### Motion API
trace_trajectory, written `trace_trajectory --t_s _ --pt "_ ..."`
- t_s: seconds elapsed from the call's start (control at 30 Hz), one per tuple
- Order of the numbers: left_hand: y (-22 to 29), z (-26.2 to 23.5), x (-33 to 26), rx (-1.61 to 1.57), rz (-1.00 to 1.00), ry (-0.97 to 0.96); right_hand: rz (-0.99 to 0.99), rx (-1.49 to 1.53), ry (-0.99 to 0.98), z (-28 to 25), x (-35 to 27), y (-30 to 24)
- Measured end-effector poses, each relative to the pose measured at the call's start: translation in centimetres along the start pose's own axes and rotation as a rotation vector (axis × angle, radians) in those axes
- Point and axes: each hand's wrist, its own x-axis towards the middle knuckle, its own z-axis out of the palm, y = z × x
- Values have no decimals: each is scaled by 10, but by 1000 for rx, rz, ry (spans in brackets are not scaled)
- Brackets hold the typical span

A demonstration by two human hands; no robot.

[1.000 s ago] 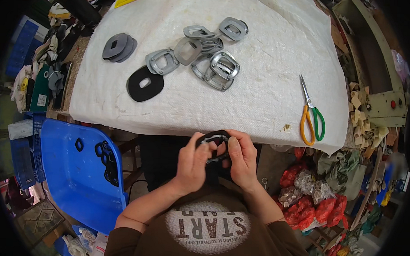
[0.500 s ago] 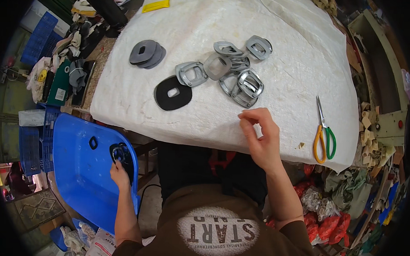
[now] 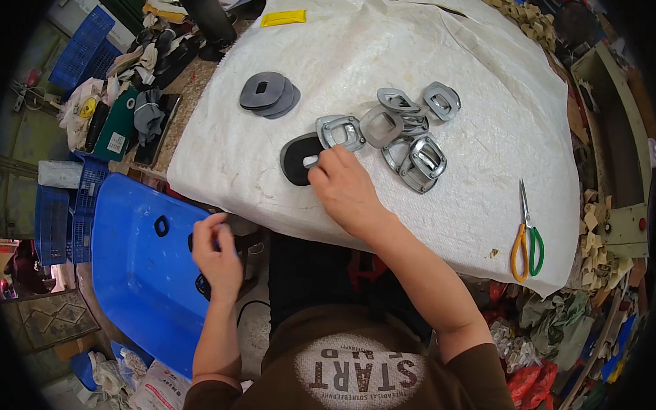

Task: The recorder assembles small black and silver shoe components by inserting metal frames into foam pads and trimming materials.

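A black rounded pad (image 3: pixel 293 158) with a rectangular hole lies near the table's left front. My right hand (image 3: pixel 346 195) has come down over its right side, fingers and thumb closed at its edge. My left hand (image 3: pixel 219 263) hovers above the right side of a blue tub (image 3: pixel 134 270), its bent fingers apart and nothing visible in them. Behind that hand are black pieces (image 3: pixel 203 287), mostly hidden. Another small black ring (image 3: pixel 161 226) rests farther left in the tub. A silver buckle frame (image 3: pixel 340 132) overlaps the pad's upper right edge.
Several metal buckle frames (image 3: pixel 427 156) are heaped to the right of a grey translucent plate (image 3: pixel 381 127). Stacked grey pads (image 3: pixel 263 91) sit farther back left. Scissors (image 3: pixel 527 244) with orange and green handles lie at the right. A yellow packet (image 3: pixel 283 18) is at the back.
My right hand has moved left from the table's front edge onto the black pad. My left hand has lifted off the black pieces in the tub. The view has shifted slightly.
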Motion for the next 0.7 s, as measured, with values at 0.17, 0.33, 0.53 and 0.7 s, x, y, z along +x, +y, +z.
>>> trace_trajectory --t_s 0.17,0.33,0.53,0.7 --pt "60 29 11 -61 457 -185 119 332 204 -3 -4 6" --pt "85 53 3 -216 565 -301 498 650 341 -28 -24 -2" --pt "94 68 -12 -479 258 -310 589 713 342 -79 -65 -13" --pt "121 80 -18 -800 -65 -769 429 515 252 -97 -94 -18"
